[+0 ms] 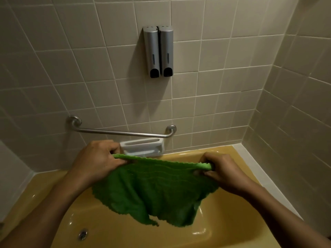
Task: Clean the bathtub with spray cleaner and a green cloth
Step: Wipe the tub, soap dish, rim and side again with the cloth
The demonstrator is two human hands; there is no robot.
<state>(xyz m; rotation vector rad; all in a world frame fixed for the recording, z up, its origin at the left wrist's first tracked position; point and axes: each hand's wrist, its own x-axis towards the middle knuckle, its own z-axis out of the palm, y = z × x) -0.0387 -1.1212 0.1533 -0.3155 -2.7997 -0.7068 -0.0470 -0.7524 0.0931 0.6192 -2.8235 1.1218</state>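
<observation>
A green cloth [154, 187] hangs stretched between both hands above the yellow bathtub [231, 222]. My left hand [96, 160] pinches the cloth's upper left corner. My right hand [223, 169] grips the upper right corner, so the top edge runs taut between them. The rest of the cloth droops in folds over the tub's inside. No spray cleaner is in view.
On the tiled wall hang two grey soap dispensers [158, 51], a steel grab bar [121, 132] and a white soap dish [143, 148] just behind the cloth. A round metal overflow fitting [83, 234] sits in the tub wall at lower left. White caulked ledges border the tub.
</observation>
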